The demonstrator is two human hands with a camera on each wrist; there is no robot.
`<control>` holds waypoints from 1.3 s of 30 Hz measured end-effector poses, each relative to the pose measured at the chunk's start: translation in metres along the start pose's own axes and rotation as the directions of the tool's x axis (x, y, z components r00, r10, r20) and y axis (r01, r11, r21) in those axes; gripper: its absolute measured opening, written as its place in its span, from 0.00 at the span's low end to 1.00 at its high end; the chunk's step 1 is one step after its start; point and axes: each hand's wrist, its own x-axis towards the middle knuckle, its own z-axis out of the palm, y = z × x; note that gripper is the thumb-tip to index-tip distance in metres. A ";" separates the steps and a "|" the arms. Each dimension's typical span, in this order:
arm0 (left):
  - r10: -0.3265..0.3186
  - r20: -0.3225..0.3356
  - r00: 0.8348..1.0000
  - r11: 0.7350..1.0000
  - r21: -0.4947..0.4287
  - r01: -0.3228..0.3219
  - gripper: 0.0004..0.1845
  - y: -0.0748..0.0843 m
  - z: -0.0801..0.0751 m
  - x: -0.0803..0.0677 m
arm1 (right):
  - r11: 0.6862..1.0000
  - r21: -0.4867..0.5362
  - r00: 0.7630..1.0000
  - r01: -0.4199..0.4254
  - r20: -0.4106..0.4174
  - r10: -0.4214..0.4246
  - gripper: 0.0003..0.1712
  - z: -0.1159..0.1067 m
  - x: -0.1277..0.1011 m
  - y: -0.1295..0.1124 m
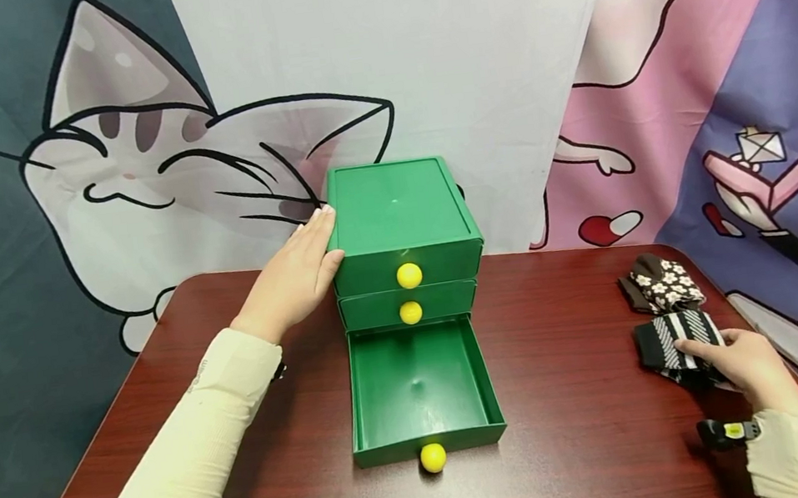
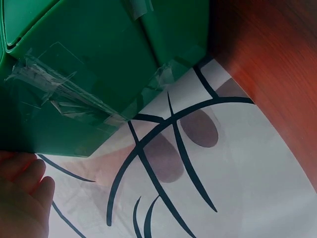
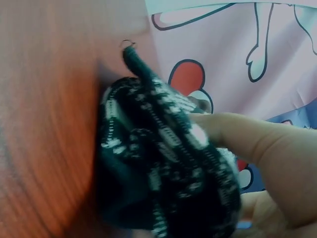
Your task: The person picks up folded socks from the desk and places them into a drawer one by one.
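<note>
A green three-drawer cabinet point(image 1: 395, 203) with yellow ball knobs stands at the table's middle. Its bottom drawer point(image 1: 416, 381) is pulled out, with nothing lying in it. My left hand point(image 1: 296, 273) rests with straight fingers against the cabinet's left side; in the left wrist view its fingers point(image 2: 30, 186) touch the green wall. At the right, my right hand point(image 1: 751, 367) grips folded black-and-white patterned socks point(image 1: 672, 339), thumb on top. The right wrist view shows the socks point(image 3: 163, 163) bunched under the thumb, their far side hidden by the hand.
Just behind the gripped socks lies another folded pair, dark with white flowers point(image 1: 664, 281). A printed cloth backdrop point(image 1: 419, 53) hangs behind the brown table point(image 1: 574, 428). Clear tape point(image 2: 64, 89) covers part of the cabinet's side.
</note>
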 end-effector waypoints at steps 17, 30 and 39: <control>-0.001 -0.004 1.000 1.000 0.006 0.001 0.33 -0.001 0.001 0.000 | 0.991 0.092 0.983 -0.093 0.166 0.077 0.31 -0.001 0.005 -0.007; 0.007 -0.008 1.000 1.000 0.003 -0.007 0.33 0.000 0.001 0.000 | 0.989 0.143 0.995 0.022 0.097 -0.036 0.21 0.017 -0.008 -0.023; 0.007 -0.010 1.000 1.000 0.002 -0.007 0.33 0.000 0.000 0.000 | 0.988 0.046 0.989 0.149 -0.034 -0.147 0.39 0.033 -0.023 -0.053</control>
